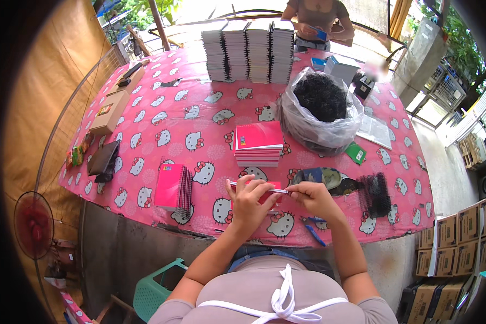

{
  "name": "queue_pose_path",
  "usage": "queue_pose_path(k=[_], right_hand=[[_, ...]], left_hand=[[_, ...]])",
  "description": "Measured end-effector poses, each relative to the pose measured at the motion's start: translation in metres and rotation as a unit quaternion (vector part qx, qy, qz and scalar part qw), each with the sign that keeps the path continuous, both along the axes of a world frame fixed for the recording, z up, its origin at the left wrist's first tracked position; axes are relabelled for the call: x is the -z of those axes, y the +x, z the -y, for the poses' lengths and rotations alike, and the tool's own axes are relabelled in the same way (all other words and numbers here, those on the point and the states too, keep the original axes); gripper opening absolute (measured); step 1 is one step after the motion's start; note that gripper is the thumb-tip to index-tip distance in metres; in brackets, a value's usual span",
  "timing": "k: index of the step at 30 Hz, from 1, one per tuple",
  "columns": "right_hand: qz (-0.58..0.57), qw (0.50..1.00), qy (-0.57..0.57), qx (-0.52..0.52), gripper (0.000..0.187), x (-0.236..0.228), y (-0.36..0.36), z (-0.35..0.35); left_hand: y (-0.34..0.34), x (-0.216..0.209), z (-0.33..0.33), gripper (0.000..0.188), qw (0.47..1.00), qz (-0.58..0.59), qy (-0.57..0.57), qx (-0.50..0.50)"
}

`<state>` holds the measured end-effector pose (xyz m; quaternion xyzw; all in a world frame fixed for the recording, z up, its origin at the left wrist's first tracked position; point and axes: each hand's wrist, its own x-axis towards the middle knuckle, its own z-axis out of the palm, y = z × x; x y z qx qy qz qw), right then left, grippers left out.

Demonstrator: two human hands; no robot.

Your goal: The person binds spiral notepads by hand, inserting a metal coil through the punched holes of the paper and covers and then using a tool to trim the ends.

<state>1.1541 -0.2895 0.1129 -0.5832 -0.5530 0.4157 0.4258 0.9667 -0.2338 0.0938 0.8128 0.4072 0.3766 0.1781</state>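
In front of me a thin pink notebook [278,190] is held almost edge-on, its pale edge running left to right. My left hand [247,205] is closed on it from above, fingers along the edge and thumb below. At its right end my right hand [312,198] makes a pinch; what lies between those fingertips is too small to make out. Just beyond stands a stack of pink-covered notebooks [258,136]. To the left is a pile of pink spiral-bound notebooks [170,186]. Blue-handled pliers [314,233] lie near my right wrist, with black plastic coils [375,195] further right.
A plastic bag [308,132] full of black coils [321,97] stands beyond the stack. Tall notebook stacks [248,54] line the far edge, where another person [318,16] holds a blue notebook. Cardboard boxes [110,113] lie left; a green stool [159,283] stands below.
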Motion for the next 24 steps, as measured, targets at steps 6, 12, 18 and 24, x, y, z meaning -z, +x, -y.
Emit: queue_pose_path(k=[6, 12, 18, 24], right_hand=[[0.282, 0.931, 0.232, 0.028, 0.013, 0.004, -0.020, -0.002], [0.310, 0.934, 0.171, 0.048, 0.008, -0.015, -0.034, 0.008], [0.264, 0.946, 0.186, 0.035, 0.008, -0.001, -0.039, -0.006], [0.299, 0.933, 0.187, 0.073, 0.013, -0.011, -0.042, 0.002]], left_hand=[[-0.013, 0.006, 0.000, 0.020, 0.999, -0.025, 0.025, -0.004], [-0.007, 0.004, 0.002, 0.023, 1.000, -0.014, 0.025, 0.005], [-0.016, 0.005, -0.001, 0.016, 1.000, 0.014, 0.024, -0.013], [-0.006, 0.006, 0.009, 0.018, 1.000, 0.004, 0.020, -0.006]])
